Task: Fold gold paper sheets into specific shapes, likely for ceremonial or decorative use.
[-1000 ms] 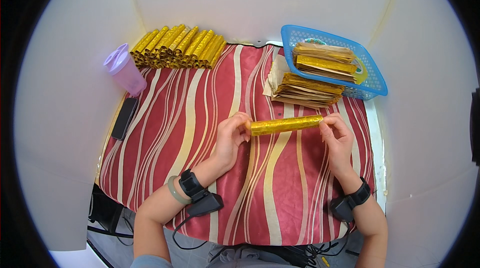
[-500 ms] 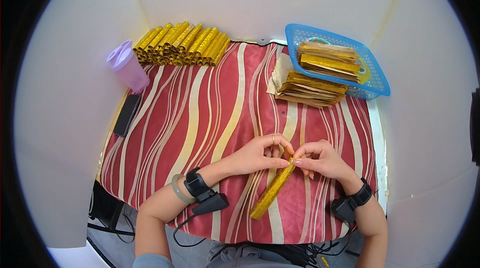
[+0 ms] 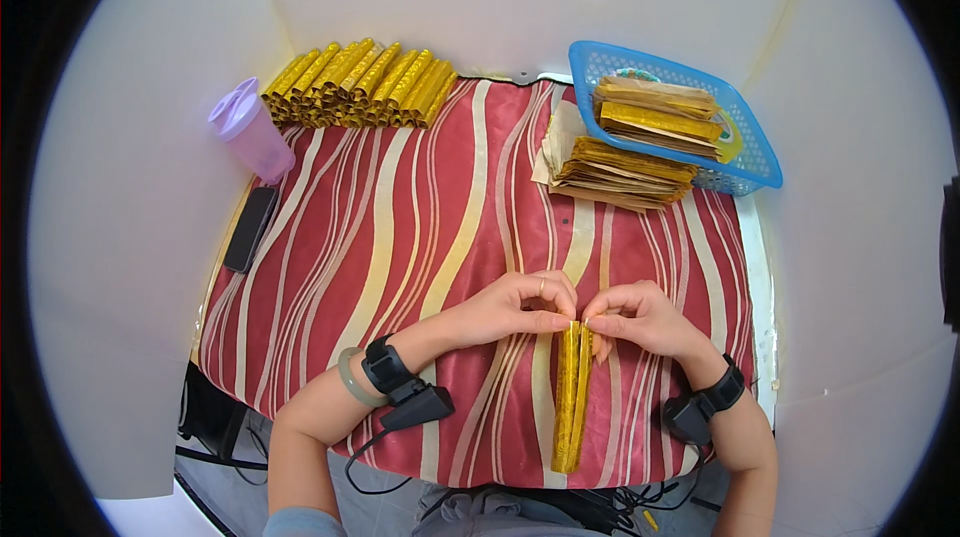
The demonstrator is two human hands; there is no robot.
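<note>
A roll of gold paper (image 3: pixel 569 402) hangs lengthwise from my fingertips, its lower end close to the table's front edge. My left hand (image 3: pixel 535 305) pinches the top of the roll on its left side, thumb against fingers. On the other side my right hand (image 3: pixel 635 317) grips the same end between thumb and forefinger. A dark lengthwise line runs down the roll, between two gold parts. Behind, on the far left, lies a pile of finished-looking gold paper rolls (image 3: pixel 365 85). Flat gold paper sheets (image 3: pixel 620 175) are stacked at the far right.
A blue plastic basket (image 3: pixel 755 152) with more sheets tilts over the stack. A lilac lidded cup (image 3: pixel 255 142) and a black phone (image 3: pixel 250 229) stand and lie at the left edge. Red striped cloth (image 3: pixel 400 227) covers the table, with pale walls (image 3: pixel 420 7) around. Cables (image 3: pixel 630 502) hang below.
The gold paper roll has swung from slanting down to the left to nearly straight toward me, and now shows a lengthwise gap. My hands have stayed nearly in place, fingertips slightly farther apart.
</note>
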